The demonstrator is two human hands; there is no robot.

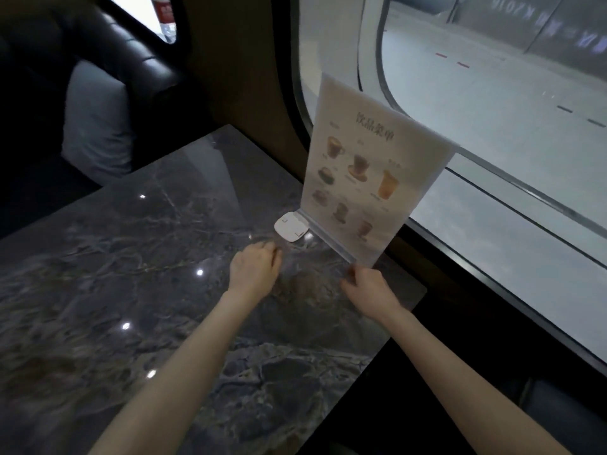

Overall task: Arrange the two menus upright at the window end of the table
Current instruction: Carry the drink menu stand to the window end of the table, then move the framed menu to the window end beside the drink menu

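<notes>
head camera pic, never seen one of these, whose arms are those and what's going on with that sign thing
There is no machine here. The camera sits on a person's head and looks forward and down, so the two bare arms are their own. They are at a dark marble table beside a window. A drinks menu stands upright in a clear stand at the window end. The left hand rests on the stand's clear base; the right hand touches its near corner. A small white pad lies beside it. Only one menu is visible.
</notes>
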